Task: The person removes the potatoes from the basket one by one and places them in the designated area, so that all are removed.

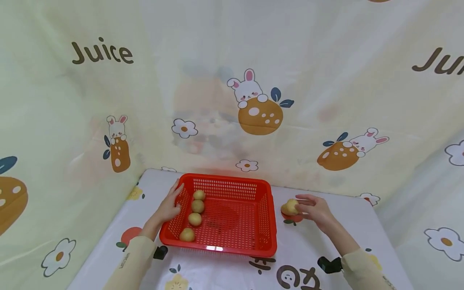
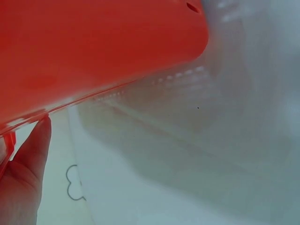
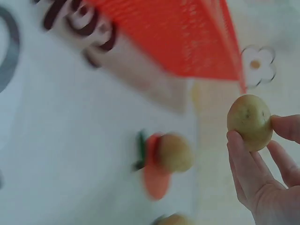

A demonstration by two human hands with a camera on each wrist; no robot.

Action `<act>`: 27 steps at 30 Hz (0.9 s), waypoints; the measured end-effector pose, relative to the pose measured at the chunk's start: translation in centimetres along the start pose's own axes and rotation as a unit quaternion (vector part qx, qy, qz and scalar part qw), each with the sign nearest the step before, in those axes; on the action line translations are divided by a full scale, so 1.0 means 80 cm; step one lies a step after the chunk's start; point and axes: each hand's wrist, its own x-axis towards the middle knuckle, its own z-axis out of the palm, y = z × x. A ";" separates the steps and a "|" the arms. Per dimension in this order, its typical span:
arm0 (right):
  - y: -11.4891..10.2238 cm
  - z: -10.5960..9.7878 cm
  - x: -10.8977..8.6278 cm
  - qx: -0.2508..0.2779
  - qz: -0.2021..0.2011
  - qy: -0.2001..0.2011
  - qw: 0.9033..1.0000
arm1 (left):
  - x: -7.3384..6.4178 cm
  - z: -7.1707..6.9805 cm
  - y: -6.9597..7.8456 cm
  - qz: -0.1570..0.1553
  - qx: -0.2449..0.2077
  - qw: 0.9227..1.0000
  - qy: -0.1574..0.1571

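A red plastic basket stands on the table, with several potatoes in a row along its left side. My left hand holds the basket's left rim. In the left wrist view, part of that hand shows at the rim's edge, its other fingers mostly out of frame. To the right of the basket, my right hand pinches a potato between thumb and fingertips, raised above the table. Below it, another potato lies on the cloth's printed red fruit. One more potato is cut off at the right wrist view's bottom edge.
A white printed tablecloth covers the table. Behind and beside it hang pale curtains with rabbits, fruit and flowers. The back edge of the table meets the rear curtain just behind the basket.
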 end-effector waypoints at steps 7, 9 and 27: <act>0.066 -0.025 -0.005 0.067 0.022 0.030 0.997 | 0.001 -0.001 0.001 0.015 -0.001 1.000 0.009; 0.079 -0.030 -0.009 0.066 0.032 0.043 0.996 | 0.002 0.000 0.001 0.014 -0.009 1.000 0.006; 0.117 -0.042 -0.010 -0.036 0.049 0.064 0.996 | 0.001 0.002 0.002 -0.008 0.001 1.000 0.000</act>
